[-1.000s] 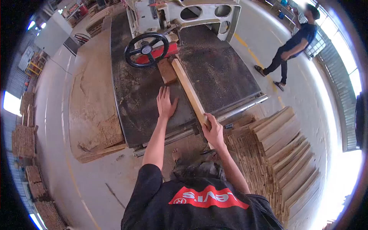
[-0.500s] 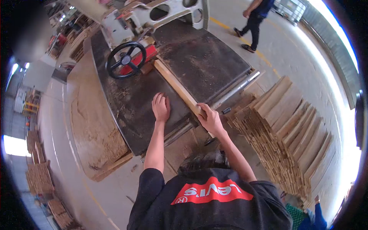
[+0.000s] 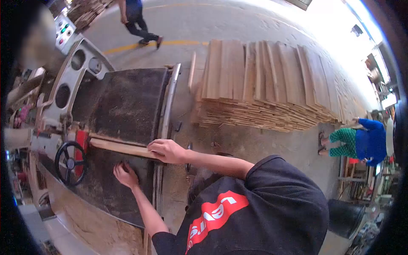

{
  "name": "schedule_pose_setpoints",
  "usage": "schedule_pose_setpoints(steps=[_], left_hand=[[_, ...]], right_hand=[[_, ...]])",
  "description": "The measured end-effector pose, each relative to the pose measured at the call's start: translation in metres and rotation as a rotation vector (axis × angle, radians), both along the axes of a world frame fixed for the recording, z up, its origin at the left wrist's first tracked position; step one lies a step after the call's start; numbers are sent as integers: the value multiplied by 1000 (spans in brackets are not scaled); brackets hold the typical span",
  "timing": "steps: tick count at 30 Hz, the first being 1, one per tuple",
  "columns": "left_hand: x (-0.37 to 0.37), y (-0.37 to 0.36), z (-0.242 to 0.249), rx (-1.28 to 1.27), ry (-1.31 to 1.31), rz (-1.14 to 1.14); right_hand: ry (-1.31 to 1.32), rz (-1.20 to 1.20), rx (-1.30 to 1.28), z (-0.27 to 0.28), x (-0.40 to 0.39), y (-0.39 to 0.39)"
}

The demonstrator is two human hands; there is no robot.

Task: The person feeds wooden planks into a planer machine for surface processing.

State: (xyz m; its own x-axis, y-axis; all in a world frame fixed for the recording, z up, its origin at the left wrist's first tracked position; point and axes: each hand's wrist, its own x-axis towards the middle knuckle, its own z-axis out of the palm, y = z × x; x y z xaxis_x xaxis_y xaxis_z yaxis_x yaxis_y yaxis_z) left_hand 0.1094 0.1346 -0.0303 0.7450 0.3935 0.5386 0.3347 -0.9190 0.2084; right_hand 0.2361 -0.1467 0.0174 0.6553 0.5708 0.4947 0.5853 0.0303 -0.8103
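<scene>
My right hand (image 3: 168, 151) is closed over the near end of a long wooden strip (image 3: 121, 146). The strip lies on the dark machine table (image 3: 127, 102), its far end beside a red machine part (image 3: 82, 138). My left hand (image 3: 126, 175) rests on the tabletop a short way from the strip, fingers bent and apart, holding nothing. A black handwheel (image 3: 70, 163) stands beyond my left hand.
A tall stack of boards (image 3: 263, 80) stands right of the machine. A metal roller (image 3: 171, 97) runs along the table edge. One person (image 3: 138, 19) walks behind the machine; another, in a blue top (image 3: 370, 138), is at far right. Sawdust covers a side board (image 3: 89, 221).
My view has swung to the right, bringing the board stack and the person in blue more fully into view. My right hand stays on the strip's near end.
</scene>
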Motion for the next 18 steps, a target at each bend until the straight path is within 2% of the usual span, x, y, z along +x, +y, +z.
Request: schedule_pose_setpoints(steps=[1, 8, 11, 13, 14, 18], left_hand=[[-3, 8, -3, 17, -9, -7], [-2, 4, -5, -13, -12, 17], [-3, 6, -1, -28, 5, 34], [-2, 2, 0, -54, 21, 36], [-3, 1, 3, -65, 34, 37], [0, -2, 7, -73, 39, 51]], right_hand=[[-42, -70, 61, 5, -3, -3], [116, -546, -119, -19, 40, -112], [188, -844, -116, -34, 65, -194], [277, -1077, -206, -29, 69, -257], [104, -1231, -335, -59, 77, -297], [35, -1507, -582, -55, 68, -424]])
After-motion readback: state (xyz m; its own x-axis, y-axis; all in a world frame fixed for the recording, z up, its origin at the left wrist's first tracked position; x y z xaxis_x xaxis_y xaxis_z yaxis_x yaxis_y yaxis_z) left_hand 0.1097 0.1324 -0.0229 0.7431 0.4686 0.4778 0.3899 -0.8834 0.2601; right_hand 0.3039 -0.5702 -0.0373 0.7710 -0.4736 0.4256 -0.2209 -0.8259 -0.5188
